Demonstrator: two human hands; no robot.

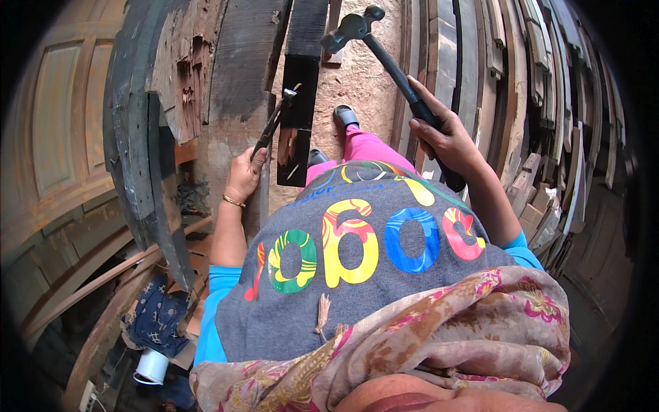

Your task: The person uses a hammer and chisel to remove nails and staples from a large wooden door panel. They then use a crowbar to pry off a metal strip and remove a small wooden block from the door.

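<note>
Gripping: right fingers (424,132) hammer (391,63), above floor gap (367,82) — left fingers (258,158) tool (270,127), at beam (301,77) edge.

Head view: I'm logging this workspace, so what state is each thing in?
Black beam: marked by a reddish-brown patch.
Hammer: gripped in the right hand, head pointing away from the person.
Slim dark tool: slanted, gripped in the left hand; contact with the beam unclear.
Weathered timber: splintered.
Boards: side by side.
Dark-blue cloth: bunched up.
White bucket: handle hanging down.
</note>
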